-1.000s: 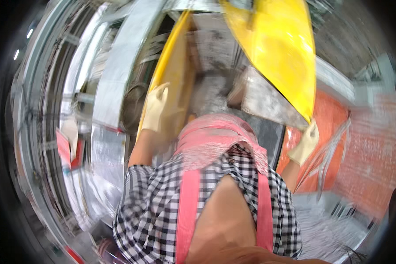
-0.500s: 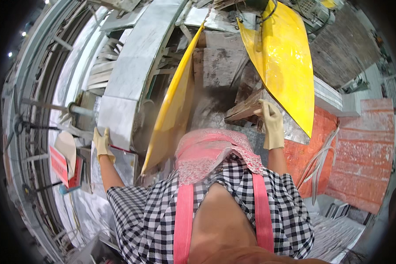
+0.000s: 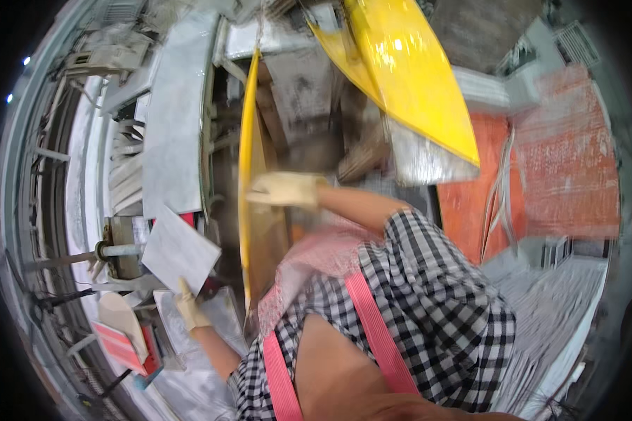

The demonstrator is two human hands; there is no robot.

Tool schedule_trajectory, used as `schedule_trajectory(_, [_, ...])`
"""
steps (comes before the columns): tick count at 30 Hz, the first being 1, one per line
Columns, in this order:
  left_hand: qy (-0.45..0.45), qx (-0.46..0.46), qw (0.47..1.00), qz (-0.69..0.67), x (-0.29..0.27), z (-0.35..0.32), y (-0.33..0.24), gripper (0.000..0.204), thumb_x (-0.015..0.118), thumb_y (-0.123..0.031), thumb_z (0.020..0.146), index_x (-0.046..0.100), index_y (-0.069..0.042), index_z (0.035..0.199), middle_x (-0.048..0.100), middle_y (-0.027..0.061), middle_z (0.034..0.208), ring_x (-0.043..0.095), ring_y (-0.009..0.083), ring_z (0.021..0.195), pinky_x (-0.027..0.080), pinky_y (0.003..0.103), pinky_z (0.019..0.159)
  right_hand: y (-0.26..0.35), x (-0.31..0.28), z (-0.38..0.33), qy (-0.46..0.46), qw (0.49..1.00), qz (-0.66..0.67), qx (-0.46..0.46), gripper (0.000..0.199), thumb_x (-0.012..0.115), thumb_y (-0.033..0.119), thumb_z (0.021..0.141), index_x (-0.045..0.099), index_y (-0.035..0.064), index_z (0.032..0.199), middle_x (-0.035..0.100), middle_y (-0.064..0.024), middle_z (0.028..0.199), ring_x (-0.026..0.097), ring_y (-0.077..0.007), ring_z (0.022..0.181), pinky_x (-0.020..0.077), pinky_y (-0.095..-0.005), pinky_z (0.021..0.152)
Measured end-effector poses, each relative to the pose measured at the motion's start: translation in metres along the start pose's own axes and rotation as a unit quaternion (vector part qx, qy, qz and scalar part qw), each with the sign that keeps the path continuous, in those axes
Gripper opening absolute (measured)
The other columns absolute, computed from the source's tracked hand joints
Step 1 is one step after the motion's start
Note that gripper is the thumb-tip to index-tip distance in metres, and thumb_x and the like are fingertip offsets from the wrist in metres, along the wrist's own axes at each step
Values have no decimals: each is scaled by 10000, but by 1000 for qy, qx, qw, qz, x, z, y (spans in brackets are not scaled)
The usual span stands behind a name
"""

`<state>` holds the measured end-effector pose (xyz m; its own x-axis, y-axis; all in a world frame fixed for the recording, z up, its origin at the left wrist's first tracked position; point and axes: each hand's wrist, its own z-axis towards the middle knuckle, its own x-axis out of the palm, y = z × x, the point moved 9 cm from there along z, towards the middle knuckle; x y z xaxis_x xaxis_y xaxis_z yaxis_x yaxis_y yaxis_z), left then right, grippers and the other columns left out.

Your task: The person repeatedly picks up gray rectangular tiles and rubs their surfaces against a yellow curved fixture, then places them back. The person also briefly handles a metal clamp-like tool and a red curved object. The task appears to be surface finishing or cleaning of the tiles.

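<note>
A square grey-white stone tile (image 3: 180,250) sits turned askew at the near end of a long narrow bench. My left hand (image 3: 189,309), in a cream glove, grips its near corner, with one finger or thumb showing on the top face and the others partly hidden. In front of my body, my right hand (image 3: 284,191) reaches across to the left. Its gloved fingers are stretched out, blurred, and seem to hold nothing. They are beside an upright yellow panel (image 3: 248,140), and whether they touch it I cannot tell.
Long pale slabs (image 3: 175,119) lie on the bench beyond the tile. A larger curved yellow sheet (image 3: 418,77) hangs at the far right. Orange-red boards (image 3: 569,168) with pale straps stand to the right. Red-and-white packaging (image 3: 126,345) lies at the left.
The tile has swung askew and come nearer, with my left hand now on its near corner. My right hand has crossed from the right to the left. The view has turned.
</note>
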<state>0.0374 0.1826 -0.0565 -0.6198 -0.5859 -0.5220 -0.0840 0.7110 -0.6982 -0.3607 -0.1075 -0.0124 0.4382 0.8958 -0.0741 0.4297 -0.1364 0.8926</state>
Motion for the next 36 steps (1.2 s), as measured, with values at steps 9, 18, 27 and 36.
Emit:
schedule_trajectory(9, [70,84,968,-224,27,-55,4,391,622,-300,1037,589,-75,1356,606,10,1097,512,111,776,422,226,623,43,103,25,148,970,191,4,653,498,556,1039,595,-30,1311,701,-152,1270,680,-249,1173,504,-366,1049])
schedule_trajectory(18, [157,99,939,-289,91,-87,-114,360,673,-333,1001,625,-64,1235,684,47,973,512,105,610,376,242,528,39,12,-7,-60,976,102,-181,515,531,449,1031,712,-34,1028,761,-165,1013,737,-269,926,578,-407,814])
schedule_trajectory(27, [400,106,883,-221,354,-180,-233,434,669,-325,985,594,-69,1327,673,50,1161,661,144,941,454,236,572,-94,-221,-230,-582,702,-408,38,574,623,347,963,523,74,1458,542,-173,1481,444,-348,1412,354,-500,1143])
schedule_trajectory(36, [564,61,804,-180,592,-307,-265,353,711,-264,973,608,1,1183,671,89,876,547,150,547,415,287,450,-196,-219,-313,-552,764,331,-49,318,623,244,1013,734,-40,1099,781,-110,988,704,-182,944,526,-317,896])
